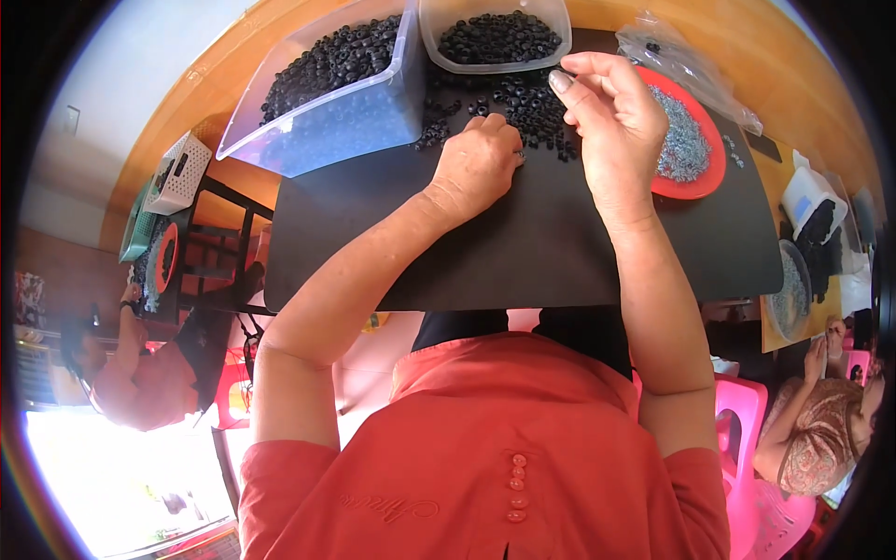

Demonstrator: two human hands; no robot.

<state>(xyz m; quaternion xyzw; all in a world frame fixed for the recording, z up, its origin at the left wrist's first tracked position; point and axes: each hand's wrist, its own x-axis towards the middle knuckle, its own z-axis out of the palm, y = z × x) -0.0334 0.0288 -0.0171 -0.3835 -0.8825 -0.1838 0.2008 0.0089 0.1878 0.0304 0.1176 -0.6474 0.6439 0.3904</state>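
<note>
My left hand (474, 168) is low over the dark table, at the near edge of a loose pile of small black ring-like parts (534, 110). Its fingers are curled in, and whatever they hold is hidden beneath them. Raised to the right of the pile, my right hand (618, 117) has thumb and forefinger drawn together. Anything in that pinch is too small to name. Close beside this hand lies a red round tray (712, 168) filled with small silvery-grey pieces (684, 140).
A large clear bin (345, 140) and a smaller clear tub (495, 65), both with black parts, stand at the back. A clear plastic bag (695, 70) lies behind the red tray. Other people (149, 378) sit at tables on both sides, near pink chairs (742, 420).
</note>
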